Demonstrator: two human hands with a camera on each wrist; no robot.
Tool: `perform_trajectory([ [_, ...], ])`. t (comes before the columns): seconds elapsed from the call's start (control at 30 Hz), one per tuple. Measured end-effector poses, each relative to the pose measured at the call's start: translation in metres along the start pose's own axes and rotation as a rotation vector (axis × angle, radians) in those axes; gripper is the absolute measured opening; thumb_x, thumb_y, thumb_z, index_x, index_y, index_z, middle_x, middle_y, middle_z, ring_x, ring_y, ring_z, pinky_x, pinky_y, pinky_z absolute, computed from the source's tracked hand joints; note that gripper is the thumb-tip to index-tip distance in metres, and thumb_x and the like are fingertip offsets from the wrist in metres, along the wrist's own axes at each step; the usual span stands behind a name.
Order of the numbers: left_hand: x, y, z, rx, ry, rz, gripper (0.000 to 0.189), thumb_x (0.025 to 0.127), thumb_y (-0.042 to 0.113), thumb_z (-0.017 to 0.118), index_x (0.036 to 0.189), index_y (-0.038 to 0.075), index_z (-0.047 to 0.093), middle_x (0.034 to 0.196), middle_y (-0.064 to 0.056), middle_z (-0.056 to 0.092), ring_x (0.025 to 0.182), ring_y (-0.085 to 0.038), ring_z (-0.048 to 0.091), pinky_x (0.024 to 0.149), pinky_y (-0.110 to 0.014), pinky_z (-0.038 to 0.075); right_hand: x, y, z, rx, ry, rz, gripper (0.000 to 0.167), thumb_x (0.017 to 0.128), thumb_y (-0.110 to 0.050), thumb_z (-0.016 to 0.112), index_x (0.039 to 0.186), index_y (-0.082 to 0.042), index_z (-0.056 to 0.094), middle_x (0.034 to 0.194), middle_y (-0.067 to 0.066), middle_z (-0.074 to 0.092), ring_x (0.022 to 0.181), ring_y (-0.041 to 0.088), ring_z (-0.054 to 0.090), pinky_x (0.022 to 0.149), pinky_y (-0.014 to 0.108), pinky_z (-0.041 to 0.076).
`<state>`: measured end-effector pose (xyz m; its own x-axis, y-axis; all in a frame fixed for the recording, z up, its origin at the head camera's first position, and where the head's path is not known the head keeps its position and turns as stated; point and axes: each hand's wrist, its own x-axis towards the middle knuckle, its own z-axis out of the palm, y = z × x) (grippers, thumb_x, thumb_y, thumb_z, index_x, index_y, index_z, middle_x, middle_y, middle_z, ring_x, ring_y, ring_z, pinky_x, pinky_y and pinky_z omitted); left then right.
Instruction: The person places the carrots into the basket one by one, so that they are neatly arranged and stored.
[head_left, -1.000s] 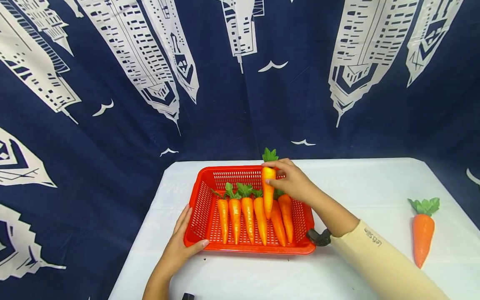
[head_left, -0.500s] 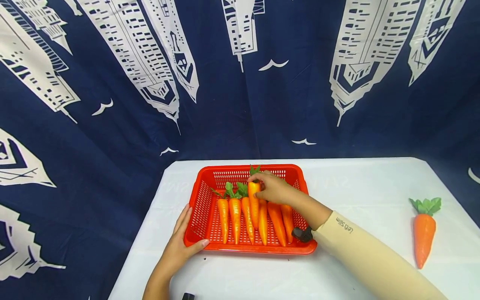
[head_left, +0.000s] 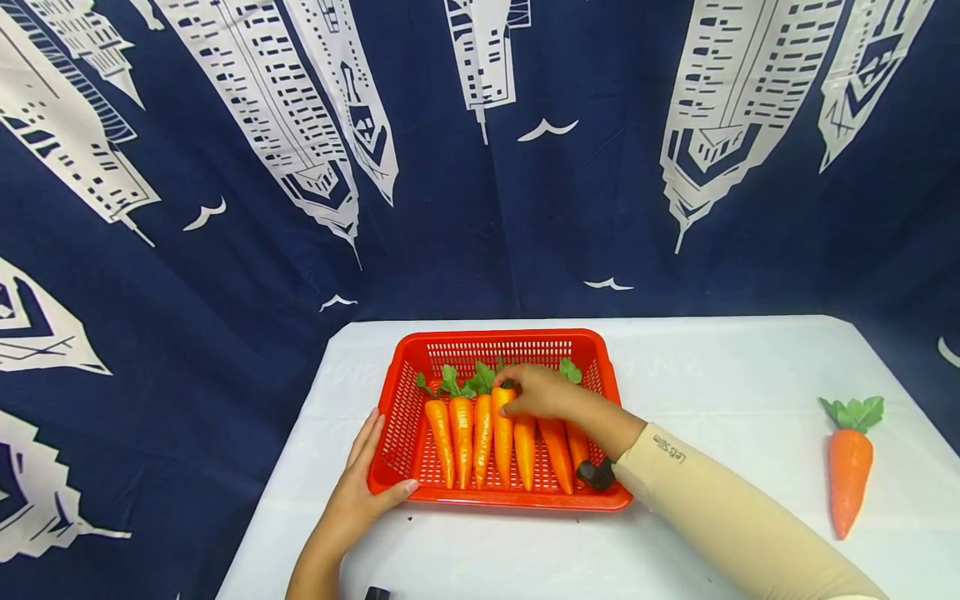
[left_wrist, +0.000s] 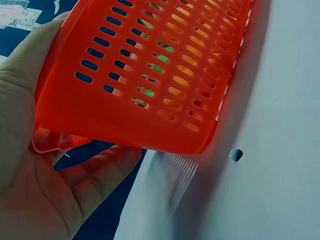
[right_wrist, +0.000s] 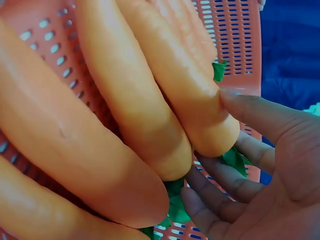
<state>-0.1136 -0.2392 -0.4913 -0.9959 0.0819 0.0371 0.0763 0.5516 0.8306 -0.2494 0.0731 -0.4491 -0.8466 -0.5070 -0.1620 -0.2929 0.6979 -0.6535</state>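
A red plastic basket point(head_left: 502, 502) holds a row of several orange carrots with green leaves. My right hand point(head_left: 536, 392) is over the row, pinching one carrot point(head_left: 503, 442) near its leafy top. In the right wrist view, the thumb point(right_wrist: 240, 102) touches that carrot's side, with the fingers below its thick end. Neighbouring carrots point(right_wrist: 135, 100) lie close beside it. My left hand point(head_left: 362, 475) rests at the basket's front left corner, fingers stretched along the left side and thumb on the front rim. The left wrist view shows this hand point(left_wrist: 45, 165) spread around the corner point(left_wrist: 55, 115).
A shorter, wider carrot point(head_left: 850, 483) lies on the white table point(head_left: 720, 375) at the far right. A small black object point(head_left: 377, 592) shows at the bottom edge. Behind the table hangs a dark blue cloth point(head_left: 450, 242) with white buildings.
My right hand has moved left and down with the carrot, which now lies in the row. The carrots to its left have shifted left. The left hand has stayed put.
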Motion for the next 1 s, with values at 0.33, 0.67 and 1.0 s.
perform_trajectory([
  [0.33,0.0,-0.001,0.0,0.002,-0.001,0.001,0.105,0.082,0.033,0.084,0.163,0.033,0.016,0.17,0.015,0.004,0.157,-0.032,0.01,0.116,-0.075,0.017,0.0,-0.002,0.007,-0.19,-0.045,-0.019,0.052,0.089,-0.03,0.078,0.137,-0.016,0.064,0.142,0.011,0.062,0.132,0.034,0.056,0.112,0.05,0.045],
  [0.67,0.0,0.0,0.0,0.008,0.0,0.019,0.106,0.082,0.031,0.084,0.163,0.031,0.016,0.171,0.012,0.005,0.157,-0.036,0.009,0.115,-0.077,0.017,-0.001,0.001,0.005,-0.193,0.002,-0.02,0.051,0.088,-0.023,0.079,0.136,-0.015,0.065,0.138,0.017,0.062,0.134,0.037,0.053,0.112,0.053,0.044],
  [1.0,0.0,0.002,0.0,0.001,0.001,0.029,0.106,0.081,0.029,0.085,0.163,0.03,0.017,0.171,0.011,0.006,0.157,-0.036,0.009,0.116,-0.075,0.018,-0.015,-0.006,-0.018,-0.004,0.161,-0.053,0.045,0.091,-0.022,0.075,0.134,-0.011,0.065,0.135,0.011,0.066,0.125,0.031,0.061,0.107,0.05,0.049],
])
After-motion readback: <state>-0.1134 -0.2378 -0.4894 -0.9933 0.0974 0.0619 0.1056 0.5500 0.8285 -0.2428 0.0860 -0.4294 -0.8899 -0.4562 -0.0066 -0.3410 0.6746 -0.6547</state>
